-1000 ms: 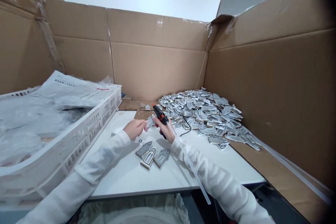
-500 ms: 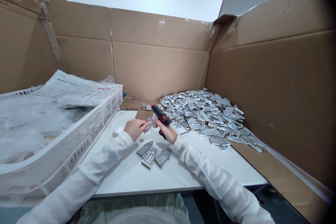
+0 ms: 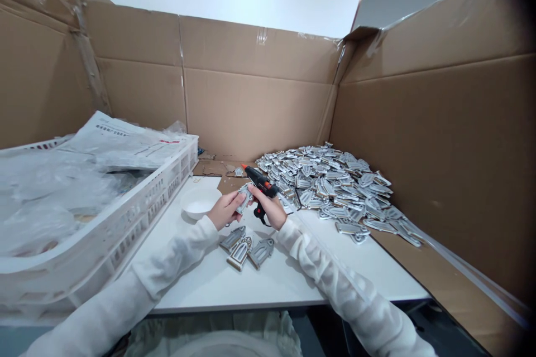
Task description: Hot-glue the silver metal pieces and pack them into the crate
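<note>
Left hand (image 3: 226, 209): closed; I pinch a small grey arch-shaped flat piece (image 3: 244, 198) between thumb and fingers, just above the table.
Right hand (image 3: 273, 213): wrapped round the grip of a black glue gun with an orange tip (image 3: 259, 181). Its barrel sits just over the piece I hold, tip pointing away from me.
Far left: a white slotted plastic crate (image 3: 138, 209) holds clear plastic bags (image 3: 50, 195) with a printed paper sheet (image 3: 125, 142) on top.
Table: on the white flat tabletop (image 3: 288, 279), a shallow white bowl (image 3: 200, 201) stands between the crate and my left hand. Three more grey arch pieces (image 3: 245, 245) lie side by side below my wrists.
Right: a big heap of grey pieces (image 3: 335, 184) spreads from the tabletop onto brown cardboard.
Room: tall brown cardboard walls (image 3: 251, 106) fence three sides, with a pale wall above.
Hard to tell: whether the gun touches the piece. The crate is cut off at the left.
</note>
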The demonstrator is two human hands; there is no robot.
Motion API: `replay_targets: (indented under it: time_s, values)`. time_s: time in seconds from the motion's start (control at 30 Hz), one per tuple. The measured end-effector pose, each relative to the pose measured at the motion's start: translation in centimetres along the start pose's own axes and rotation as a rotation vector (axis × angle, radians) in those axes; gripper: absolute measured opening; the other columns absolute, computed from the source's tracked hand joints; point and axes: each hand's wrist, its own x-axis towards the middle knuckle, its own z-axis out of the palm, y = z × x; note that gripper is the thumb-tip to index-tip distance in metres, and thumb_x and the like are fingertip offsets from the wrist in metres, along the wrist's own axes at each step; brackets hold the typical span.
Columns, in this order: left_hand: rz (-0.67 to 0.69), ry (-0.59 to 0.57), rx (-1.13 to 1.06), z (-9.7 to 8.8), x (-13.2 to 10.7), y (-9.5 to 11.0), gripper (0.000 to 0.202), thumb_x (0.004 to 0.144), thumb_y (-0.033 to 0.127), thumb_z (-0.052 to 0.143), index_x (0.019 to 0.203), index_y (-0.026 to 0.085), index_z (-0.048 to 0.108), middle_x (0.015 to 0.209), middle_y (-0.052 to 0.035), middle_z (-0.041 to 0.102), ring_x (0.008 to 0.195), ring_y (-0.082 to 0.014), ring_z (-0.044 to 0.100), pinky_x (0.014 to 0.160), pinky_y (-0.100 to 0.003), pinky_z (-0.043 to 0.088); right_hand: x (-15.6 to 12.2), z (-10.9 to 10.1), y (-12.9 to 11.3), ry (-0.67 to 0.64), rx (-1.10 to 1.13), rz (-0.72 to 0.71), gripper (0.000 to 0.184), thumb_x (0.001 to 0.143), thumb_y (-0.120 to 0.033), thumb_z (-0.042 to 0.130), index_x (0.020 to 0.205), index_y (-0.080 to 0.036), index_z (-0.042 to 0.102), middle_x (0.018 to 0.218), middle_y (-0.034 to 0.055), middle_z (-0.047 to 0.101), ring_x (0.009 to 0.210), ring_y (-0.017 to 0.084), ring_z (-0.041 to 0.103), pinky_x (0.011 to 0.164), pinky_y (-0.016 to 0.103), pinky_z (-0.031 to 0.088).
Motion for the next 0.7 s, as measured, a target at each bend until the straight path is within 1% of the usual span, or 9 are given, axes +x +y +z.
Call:
replay_targets:
  time_s: [0.03, 0.1, 0.17, 0.23, 0.33, 0.43, 0.57, 0.7]
  values:
    - [-0.033, 0.007, -0.080, 0.1, 0.2, -0.2, 0.046, 0.075, 0.061, 0.036, 0.079, 0.016, 0.046, 0.042, 0.0064, 0.041, 0.030, -0.0052, 0.029, 0.033, -0.018, 0.021, 0.0, -0.1, -0.1, -0.004, -0.038, -0.015, 0.041, 0.069, -0.057, 0.051, 0.061, -0.017, 0.054, 0.053, -0.0019, 0.051, 0.051, 0.010, 0.049, 0.052, 0.023, 0.037]
    - [-0.058, 0.098, -0.207, 0.1, 0.5, -0.6, 0.045, 0.073, 0.061, 0.040, 0.080, 0.017, 0.044, 0.041, 0.0081, 0.039, 0.028, -0.0037, 0.025, 0.030, -0.017, 0.017, -0.1, -0.3, -0.3, -0.009, -0.088, -0.048, 0.040, 0.072, -0.057, 0.049, 0.062, -0.018, 0.052, 0.049, -0.0040, 0.046, 0.046, 0.009, 0.043, 0.048, 0.022, 0.035]
    - [-0.051, 0.188, -0.311, 0.0, 0.8, -1.0, 0.042, 0.070, 0.058, 0.047, 0.082, 0.018, 0.041, 0.045, 0.0087, 0.040, 0.030, -0.0030, 0.028, 0.030, -0.014, 0.018, -0.1, -0.3, -0.5, -0.014, -0.115, -0.059, 0.039, 0.073, -0.057, 0.047, 0.065, -0.019, 0.051, 0.048, -0.0049, 0.045, 0.043, 0.009, 0.040, 0.046, 0.022, 0.034]
    - [-0.041, 0.224, -0.375, -0.1, 1.0, -1.2, 0.040, 0.068, 0.055, 0.053, 0.082, 0.020, 0.038, 0.049, 0.0089, 0.043, 0.032, -0.0028, 0.031, 0.031, -0.013, 0.022, -0.2, -0.3, -0.7, -0.004, -0.154, -0.062, 0.041, 0.075, -0.057, 0.043, 0.066, -0.019, 0.052, 0.049, -0.0037, 0.047, 0.044, 0.010, 0.041, 0.047, 0.023, 0.034]
    - [-0.037, 0.246, -0.395, 0.0, 1.0, -1.4, 0.037, 0.070, 0.052, 0.053, 0.079, 0.020, 0.035, 0.049, 0.0092, 0.043, 0.032, -0.0027, 0.032, 0.030, -0.013, 0.023, -0.4, -0.2, -1.1, 0.023, -0.242, -0.118, 0.043, 0.076, -0.056, 0.042, 0.059, -0.018, 0.053, 0.053, -0.0010, 0.052, 0.051, 0.011, 0.047, 0.056, 0.024, 0.037]
    - [-0.040, 0.263, -0.389, 0.1, 0.9, -1.5, 0.038, 0.070, 0.053, 0.052, 0.077, 0.020, 0.034, 0.048, 0.0090, 0.044, 0.030, -0.0028, 0.033, 0.028, -0.013, 0.023, -0.7, -0.2, -1.1, 0.040, -0.305, -0.172, 0.043, 0.078, -0.053, 0.042, 0.056, -0.018, 0.055, 0.053, -0.0007, 0.052, 0.054, 0.012, 0.049, 0.062, 0.025, 0.037]
    - [-0.064, 0.260, -0.344, 0.0, 0.9, -1.6, 0.041, 0.069, 0.056, 0.050, 0.075, 0.020, 0.033, 0.049, 0.0076, 0.049, 0.028, -0.0039, 0.036, 0.027, -0.014, 0.027, -0.7, -0.3, -0.7, 0.052, -0.349, -0.164, 0.043, 0.078, -0.052, 0.043, 0.055, -0.018, 0.056, 0.052, -0.0012, 0.050, 0.053, 0.012, 0.047, 0.061, 0.025, 0.035]
    - [-0.060, 0.267, -0.329, 0.0, 0.9, -1.7, 0.042, 0.069, 0.058, 0.049, 0.076, 0.020, 0.032, 0.047, 0.0076, 0.049, 0.027, -0.0045, 0.037, 0.027, -0.014, 0.027, -0.5, -0.2, -0.5, 0.043, -0.359, -0.149, 0.044, 0.077, -0.053, 0.043, 0.054, -0.018, 0.055, 0.051, -0.0015, 0.049, 0.052, 0.013, 0.047, 0.060, 0.025, 0.035]
